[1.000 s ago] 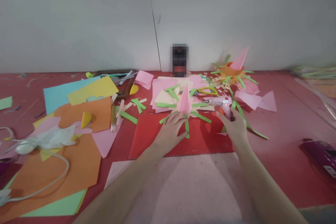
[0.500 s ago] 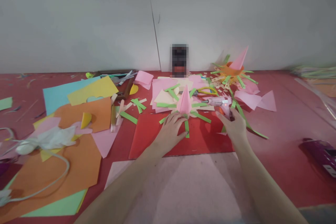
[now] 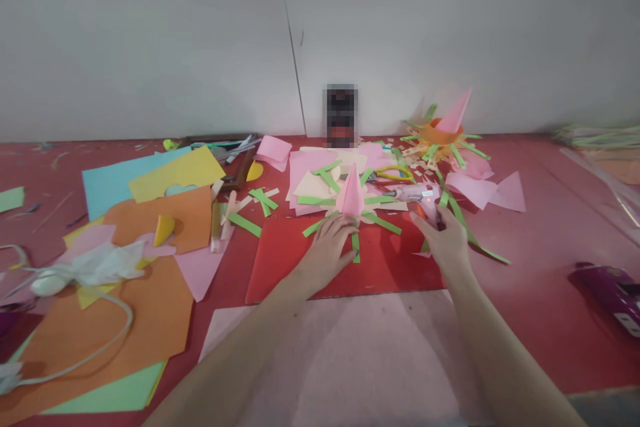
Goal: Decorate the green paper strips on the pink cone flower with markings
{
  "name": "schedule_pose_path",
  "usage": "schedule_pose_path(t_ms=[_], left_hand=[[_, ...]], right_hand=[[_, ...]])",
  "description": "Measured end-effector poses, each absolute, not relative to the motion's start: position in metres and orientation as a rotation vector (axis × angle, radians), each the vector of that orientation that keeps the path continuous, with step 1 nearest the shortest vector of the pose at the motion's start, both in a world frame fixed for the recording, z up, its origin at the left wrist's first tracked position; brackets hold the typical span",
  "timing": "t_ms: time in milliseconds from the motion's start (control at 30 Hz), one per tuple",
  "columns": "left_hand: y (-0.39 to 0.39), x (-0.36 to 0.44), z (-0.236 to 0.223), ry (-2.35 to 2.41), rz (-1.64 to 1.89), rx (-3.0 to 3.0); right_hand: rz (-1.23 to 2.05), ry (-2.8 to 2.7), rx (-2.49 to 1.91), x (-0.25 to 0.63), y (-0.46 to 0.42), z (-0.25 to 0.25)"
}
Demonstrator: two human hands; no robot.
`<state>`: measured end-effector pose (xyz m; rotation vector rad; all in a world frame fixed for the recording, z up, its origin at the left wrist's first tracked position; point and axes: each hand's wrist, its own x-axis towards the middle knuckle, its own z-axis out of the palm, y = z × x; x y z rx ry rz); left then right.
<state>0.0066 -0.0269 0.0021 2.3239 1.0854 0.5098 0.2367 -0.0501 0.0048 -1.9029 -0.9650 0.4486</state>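
Note:
A paper craft with a pink cone (image 3: 351, 192) and green paper strips (image 3: 383, 222) radiating around it lies on a red board (image 3: 280, 260). My left hand (image 3: 333, 250) is laid over its near side, fingers stretched out toward the cone's base and thumb apart by a green strip. The fingertips partly hide the cone's foot. To the right, my right hand (image 3: 447, 237) is closed around the handle of a pink hot glue gun (image 3: 417, 193), whose nozzle points left toward the craft. A small red light shows on the gun's body.
A similar cone craft (image 3: 450, 127) stands at the back right by the wall. Yellow-handled pliers (image 3: 395, 172) lie behind the gun. Coloured paper sheets (image 3: 155, 227) and a white cable (image 3: 127, 320) cover the left. A purple object (image 3: 610, 293) sits at far right.

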Motion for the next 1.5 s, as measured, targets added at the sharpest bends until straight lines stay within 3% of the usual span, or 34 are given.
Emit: schedule_pose_path(t_ms=[1500], left_hand=[[-0.0279, 0.0065, 0.0036, 1.105, 0.515, 2.317]], right_hand=[[0.493, -0.959, -1.87, 0.2344, -0.051, 0.0059]])
